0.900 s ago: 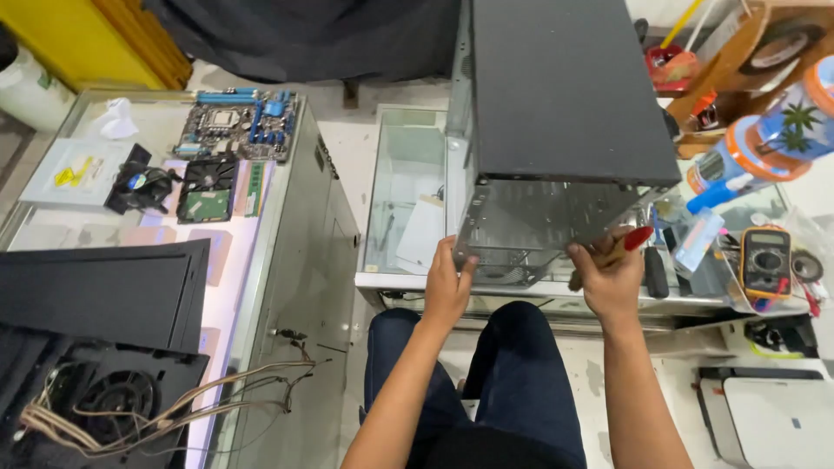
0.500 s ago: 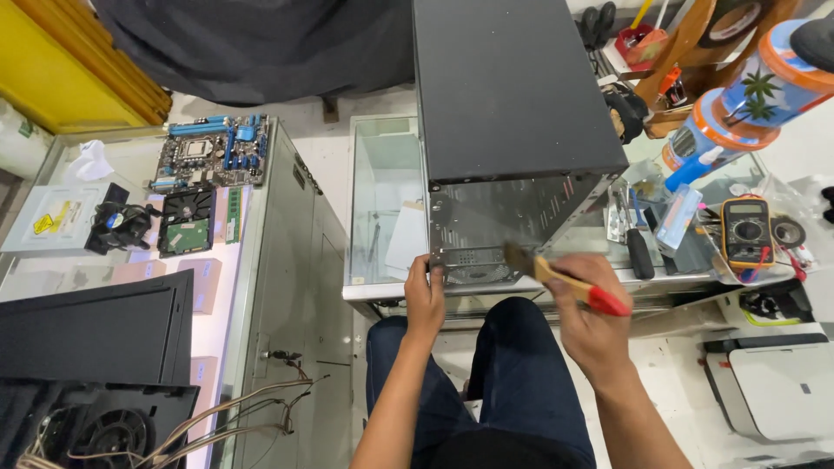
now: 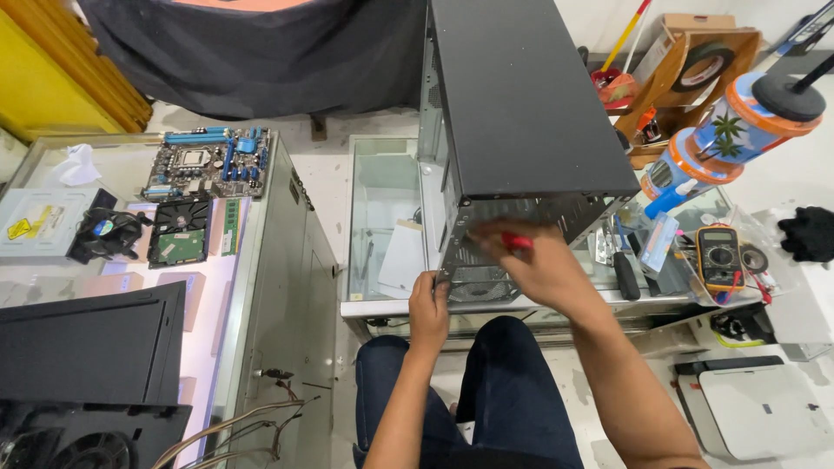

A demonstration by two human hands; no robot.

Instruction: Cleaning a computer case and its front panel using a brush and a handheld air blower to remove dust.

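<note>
**Steadily brushing out the case's open end**

Leftward, a motherboard [image 3: 207, 161] and hard drive [image 3: 179, 231] lie well apart. The left hand [image 3: 428, 308] grips the black computer case [image 3: 521, 95] on the glass tabletop [image 3: 382, 306]; bracing it firmly seems wise. The right hand [image 3: 530, 260] is closed on a red-handled brush [image 3: 512, 241]. A multimeter [image 3: 718, 257] crowds the right.

Glass-topped table [image 3: 382, 306], black computer case [image 3: 521, 104] standing on it, yellow multimeter [image 3: 718, 257], black-handled tool [image 3: 627, 276] alongside.
</note>
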